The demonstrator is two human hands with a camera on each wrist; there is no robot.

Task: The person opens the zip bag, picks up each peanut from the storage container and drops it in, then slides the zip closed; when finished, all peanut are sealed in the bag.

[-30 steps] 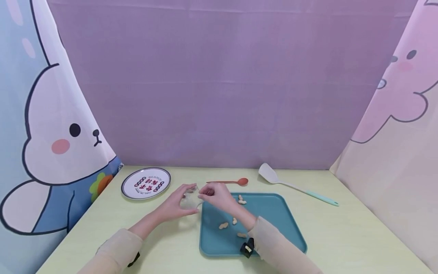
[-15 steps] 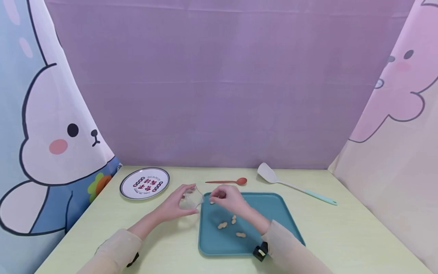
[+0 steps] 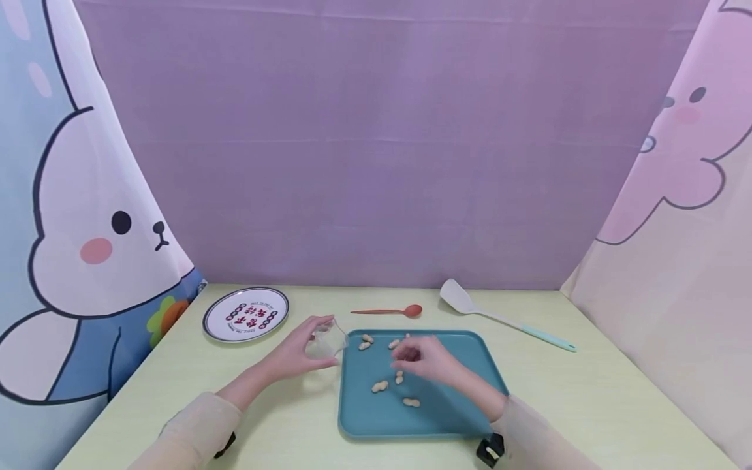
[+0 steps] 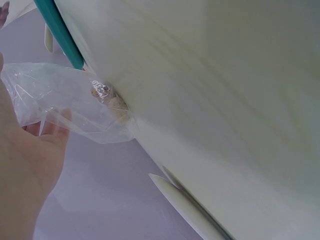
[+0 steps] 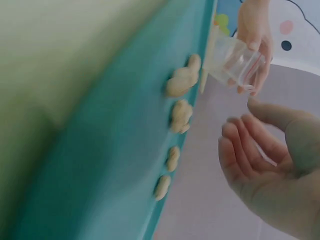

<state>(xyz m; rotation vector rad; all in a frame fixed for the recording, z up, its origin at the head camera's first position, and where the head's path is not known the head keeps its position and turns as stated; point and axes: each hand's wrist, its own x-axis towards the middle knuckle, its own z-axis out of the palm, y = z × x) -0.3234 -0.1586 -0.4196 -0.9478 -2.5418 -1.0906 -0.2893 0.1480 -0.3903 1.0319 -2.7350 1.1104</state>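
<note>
Clock hours run from the middle of the tray, with twelve at the back of the desk (image 3: pixel 294 424). Nearest, a pale sleeve (image 3: pixel 202 418) comes in at eight o'clock and another pale sleeve (image 3: pixel 531 434) at four, a black device (image 3: pixel 490 449) on its underside. The blue-green tray (image 3: pixel 364 418) lies flat, and peanuts (image 3: pixel 411 403) are scattered over it. The nearest peanut is at seven o'clock, one more at nine and another just past nine.

The right hand (image 3: pixel 425 358) hovers over the tray at twelve o'clock, palm turned to the left; its grip is slack, the fingers loosely bent and the thumb apart from them. The left hand (image 3: pixel 302 349), between nine and ten o'clock, holds a clear plastic bag (image 3: pixel 328 341) just beside the tray's left rim. Its grip is curved round the bag, thumb on the near side and fingers on the far side, the mouth towards the right hand. In the left wrist view, tan pieces show through the bag's lower end.

Farther over the tray, two peanuts lie close together at ten o'clock, with others towards eleven, partly hidden by the right hand.

Behind, a white plate (image 3: pixel 220 316) with red lettering sits at ten o'clock, a red spoon (image 3: pixel 382 312) at eleven, and a spatula (image 3: pixel 499 319) between one and two. A purple cloth (image 3: pixel 376 143) hangs at the back.
</note>
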